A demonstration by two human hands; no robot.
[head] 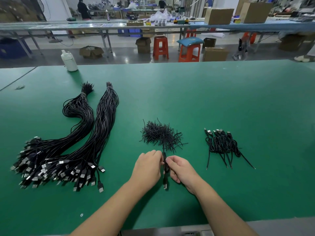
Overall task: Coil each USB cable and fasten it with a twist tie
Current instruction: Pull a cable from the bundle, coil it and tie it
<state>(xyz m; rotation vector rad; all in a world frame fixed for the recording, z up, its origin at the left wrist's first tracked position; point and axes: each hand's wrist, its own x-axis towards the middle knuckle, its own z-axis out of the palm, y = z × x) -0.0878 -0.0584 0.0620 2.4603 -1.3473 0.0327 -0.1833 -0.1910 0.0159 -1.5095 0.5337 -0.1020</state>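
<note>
Here, a coiled black USB cable (165,169) hangs between both hands above the green tabletop (221,103), left hand (148,166) and right hand (181,168) fingers pinching it. Twist ties (161,133) lie just beyond, finished coils (221,143) right, uncoiled bundles (71,147) left, a white bottle (69,60) far left.

Our left hand (148,167) and right hand (181,169) meet, fingers curled in a pinching grip, forearms angled inward.
</note>
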